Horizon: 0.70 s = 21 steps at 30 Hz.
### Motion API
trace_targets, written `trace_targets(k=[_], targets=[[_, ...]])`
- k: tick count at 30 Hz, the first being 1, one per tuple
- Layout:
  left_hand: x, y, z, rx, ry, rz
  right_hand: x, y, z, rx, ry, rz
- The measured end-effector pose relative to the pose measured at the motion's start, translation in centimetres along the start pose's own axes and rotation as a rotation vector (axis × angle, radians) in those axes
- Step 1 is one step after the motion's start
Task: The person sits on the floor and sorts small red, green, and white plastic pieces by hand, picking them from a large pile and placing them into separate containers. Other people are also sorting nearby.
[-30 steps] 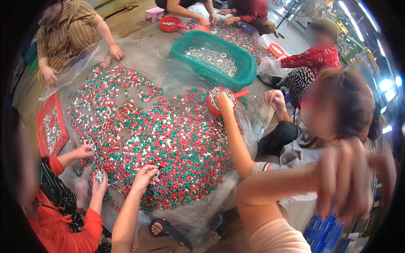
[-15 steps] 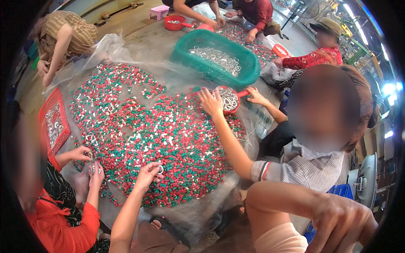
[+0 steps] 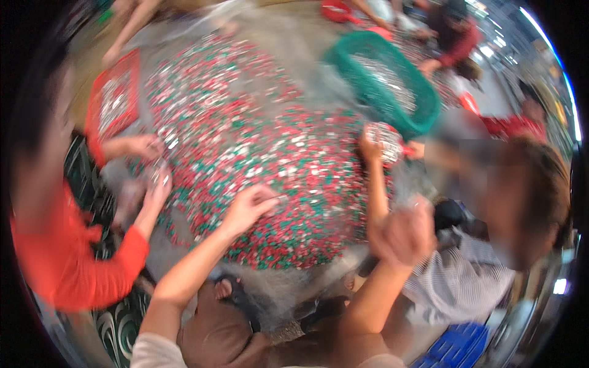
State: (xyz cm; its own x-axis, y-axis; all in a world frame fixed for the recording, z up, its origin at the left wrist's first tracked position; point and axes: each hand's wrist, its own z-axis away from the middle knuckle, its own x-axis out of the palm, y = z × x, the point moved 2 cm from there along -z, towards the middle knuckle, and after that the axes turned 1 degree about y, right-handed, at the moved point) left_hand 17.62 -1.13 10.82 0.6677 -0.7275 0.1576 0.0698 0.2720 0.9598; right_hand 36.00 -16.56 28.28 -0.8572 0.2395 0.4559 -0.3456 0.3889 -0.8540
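Observation:
My left hand (image 3: 254, 205) is over the near middle of a wide spread of small red, green and white pieces (image 3: 264, 162). Its thumb and fingers are pinched together, and a small metal ring (image 3: 283, 200) shows faintly at the fingertips. Raised at the right, my right hand (image 3: 405, 232) is in front of the striped-shirt co-worker's arm. Motion smears its fingers, so what it holds, if anything, cannot be made out. The pieces lie on a clear plastic sheet (image 3: 307, 283).
At the left, a person in red (image 3: 92, 257) handles metal pieces near a red basket (image 3: 136, 76). A striped-shirt person at the right grips a red scoop (image 3: 385, 145) of metal rings. Beyond stands a green basin (image 3: 343, 58). A blue crate (image 3: 457, 346) is low at the right.
The view has swung, so the pile and people have shifted. My right hand has moved from the lower right corner up towards the pile. My left hand stays pinched over the pieces.

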Motion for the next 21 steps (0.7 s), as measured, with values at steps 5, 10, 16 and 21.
trace_targets(k=[5, 10, 16, 21], targets=[[0.7, 2.7, 1.0, 0.153, 0.021, -0.106, -0.1, 13.5, 0.9, 0.378, 0.225, 0.537], [-0.8, 2.6, 1.4, 0.192, 0.076, -0.153, 1.7, 16.1, 1.0, 0.447, 0.286, 0.495], [-2.2, 3.2, 1.5, 0.282, -0.024, -0.352, 1.9, 16.6, 0.8, 0.407, 0.244, 0.557], [-10.5, 18.1, -6.6, 0.710, 0.568, -1.049, -0.9, 16.0, 1.6, 0.401, 0.317, 0.508]])
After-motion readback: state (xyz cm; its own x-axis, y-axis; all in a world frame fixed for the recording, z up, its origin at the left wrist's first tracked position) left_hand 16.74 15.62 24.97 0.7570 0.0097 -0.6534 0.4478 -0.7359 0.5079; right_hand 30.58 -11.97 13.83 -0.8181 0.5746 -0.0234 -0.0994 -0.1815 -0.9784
